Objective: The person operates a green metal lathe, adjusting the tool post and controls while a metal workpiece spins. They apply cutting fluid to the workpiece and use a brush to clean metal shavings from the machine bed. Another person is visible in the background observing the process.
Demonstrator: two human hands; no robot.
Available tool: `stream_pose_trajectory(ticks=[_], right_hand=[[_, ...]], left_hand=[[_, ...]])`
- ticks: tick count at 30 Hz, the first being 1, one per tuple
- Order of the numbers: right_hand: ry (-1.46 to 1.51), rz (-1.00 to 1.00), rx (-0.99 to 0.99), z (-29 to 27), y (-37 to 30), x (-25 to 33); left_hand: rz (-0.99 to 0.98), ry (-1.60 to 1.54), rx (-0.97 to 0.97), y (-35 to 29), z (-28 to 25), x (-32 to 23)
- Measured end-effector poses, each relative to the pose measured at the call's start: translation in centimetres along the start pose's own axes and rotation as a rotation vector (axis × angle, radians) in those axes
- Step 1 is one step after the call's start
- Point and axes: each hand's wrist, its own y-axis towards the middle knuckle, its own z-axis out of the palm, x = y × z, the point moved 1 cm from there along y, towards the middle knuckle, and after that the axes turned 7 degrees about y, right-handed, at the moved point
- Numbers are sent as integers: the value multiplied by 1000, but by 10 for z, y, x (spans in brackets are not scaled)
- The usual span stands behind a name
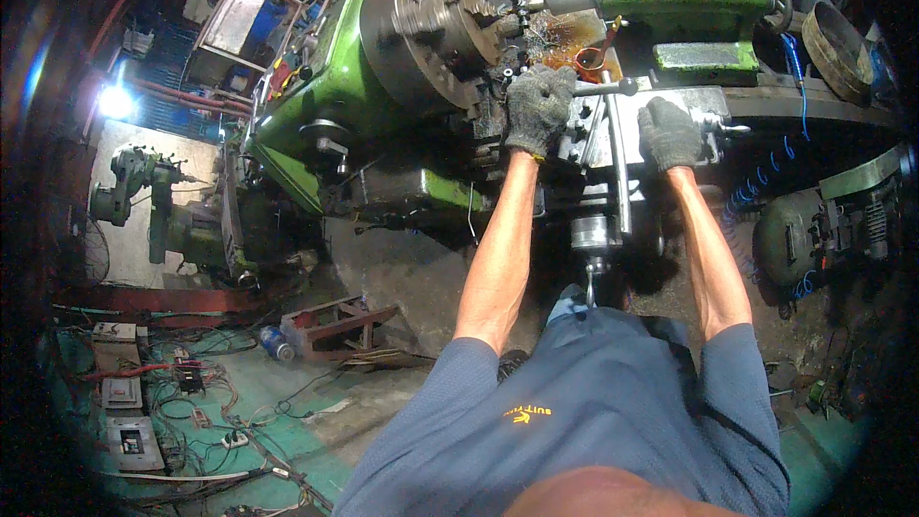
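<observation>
A green lathe (321, 101) fills the top of the view, its large steel chuck (421, 38) at the left. My left hand (538, 110), in a dark grey knit glove, is closed beside the tool post, near the chuck; what its fingers hold is hidden. A dark lever (608, 88) with a rounded end sticks out to the right of that hand. My right hand (670, 132), gloved alike, rests curled at the right side of the metal carriage (598, 129); anything under its fingers is hidden. Between my hands runs a long steel bar handle (617, 163).
The green tailstock (680, 0) stands at the upper right, near a round metal pan (836, 50). Rusty-orange chips and a red cup-like container (591, 59) lie behind the carriage. A blue coiled hose (766, 172) hangs at right. Cables and electrical boxes (134, 440) litter the floor at left.
</observation>
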Motion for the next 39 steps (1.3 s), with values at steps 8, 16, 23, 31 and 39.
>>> stream_pose_trajectory(ticks=[8, 16, 23, 31, 39], right_hand=[[-5, 7, 19, 3, 3, -4], [-3, 8, 3, 1, 2, -1], [1, -8, -28, 3, -1, 2], [-18, -26, -49, 6, 0, 2], [-72, 61, -24, 2, 0, 12]], left_hand=[[-45, -66, 15, 0, 0, 0], [36, -7, -23, -1, 5, 4], [-77, -105, 10, -1, -2, -1], [-56, -104, -22, 0, 0, 0], [-46, -143, -5, 1, -5, -2]])
